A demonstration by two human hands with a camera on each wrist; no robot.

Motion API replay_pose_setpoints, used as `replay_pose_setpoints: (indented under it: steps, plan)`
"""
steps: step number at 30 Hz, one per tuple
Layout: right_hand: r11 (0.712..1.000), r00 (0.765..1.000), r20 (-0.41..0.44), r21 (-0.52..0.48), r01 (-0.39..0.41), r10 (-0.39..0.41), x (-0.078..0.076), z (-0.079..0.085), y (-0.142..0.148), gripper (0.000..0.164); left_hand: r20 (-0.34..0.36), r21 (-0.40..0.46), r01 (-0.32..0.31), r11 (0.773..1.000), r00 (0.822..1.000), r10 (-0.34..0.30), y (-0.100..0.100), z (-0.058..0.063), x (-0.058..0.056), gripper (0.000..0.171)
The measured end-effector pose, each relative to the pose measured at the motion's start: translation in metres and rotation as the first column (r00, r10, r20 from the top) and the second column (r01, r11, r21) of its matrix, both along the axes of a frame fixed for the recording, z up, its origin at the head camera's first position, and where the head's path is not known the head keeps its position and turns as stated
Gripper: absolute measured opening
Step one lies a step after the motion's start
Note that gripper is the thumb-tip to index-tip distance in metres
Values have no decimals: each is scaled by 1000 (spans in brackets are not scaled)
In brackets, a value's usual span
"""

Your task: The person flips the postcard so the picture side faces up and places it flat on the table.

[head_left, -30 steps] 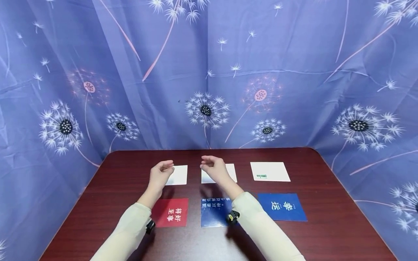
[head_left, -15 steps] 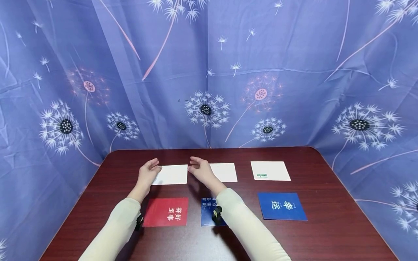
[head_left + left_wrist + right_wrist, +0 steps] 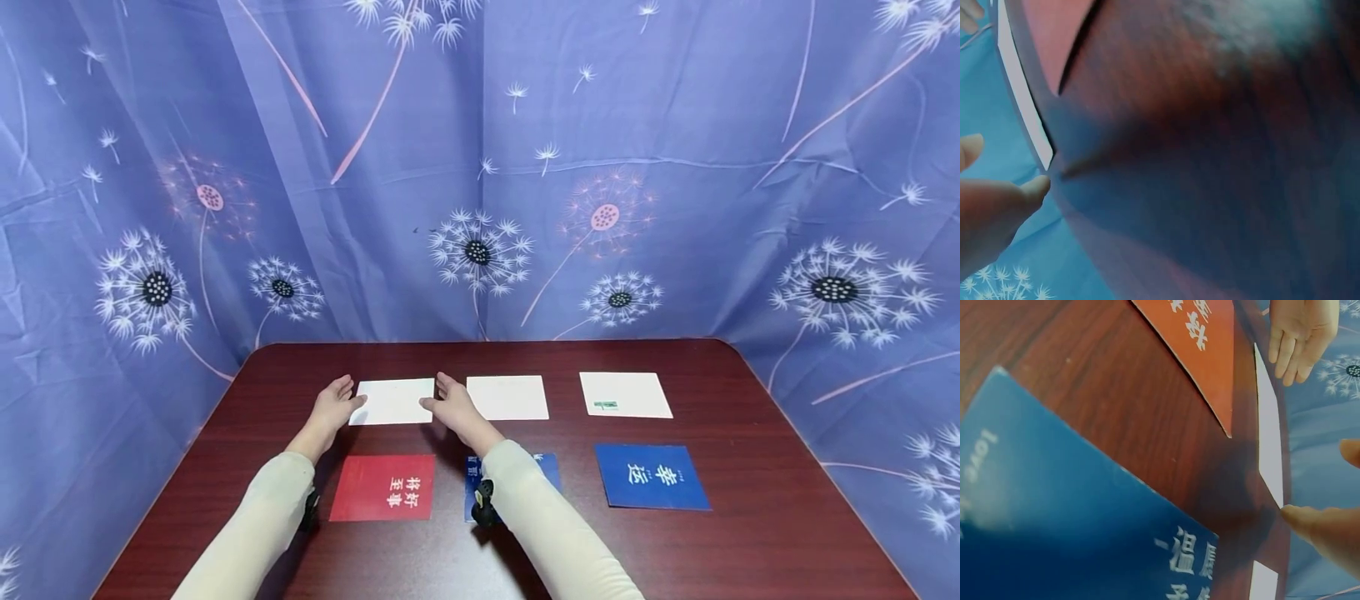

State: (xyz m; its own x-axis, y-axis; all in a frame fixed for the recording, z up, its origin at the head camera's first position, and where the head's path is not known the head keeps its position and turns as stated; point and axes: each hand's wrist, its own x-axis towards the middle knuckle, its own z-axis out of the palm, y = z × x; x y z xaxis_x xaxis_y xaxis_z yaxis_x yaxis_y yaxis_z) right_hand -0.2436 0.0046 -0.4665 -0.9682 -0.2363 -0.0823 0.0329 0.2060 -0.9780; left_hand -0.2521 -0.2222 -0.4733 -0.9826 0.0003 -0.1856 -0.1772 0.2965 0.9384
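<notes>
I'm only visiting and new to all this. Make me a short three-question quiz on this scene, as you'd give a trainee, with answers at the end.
1. How many white cards lie in the far row?
2. True or false: the red card lies nearer the person than the white cards.
3. Fill in: in the head view, the left hand and right hand flank the ___ white card.

Key: 1. Three. 2. True. 3. Leftmost.

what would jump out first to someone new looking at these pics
Likely the blue dandelion-print curtain filling the background behind the table. Next, the red card in the nearer row, at its left end; beyond it, a white card between the left hand and right hand.
</notes>
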Motion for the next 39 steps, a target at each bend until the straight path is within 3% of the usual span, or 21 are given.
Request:
replay_pose_setpoints:
  steps: [9, 20, 32, 39]
  plan:
    - [1000, 997, 72, 20, -12, 10, 3, -8, -5, 70, 14, -25, 19, 999, 1000, -19, 3, -4, -1, 70]
    - [999, 998, 58, 52, -17, 14, 7, -4, -10, 72, -10, -34, 15, 999, 1000, -15, 9, -4, 0, 69]
    - [994, 992, 115, -83, 70, -61, 4, -7, -10, 70, -9, -27, -67, 997, 998, 67, 9, -3, -1, 62]
    - [988, 986, 148, -117, 100, -82, -2, -9, -10, 70, -56, -8, -138, 990, 989, 138, 12, -2, -1, 58]
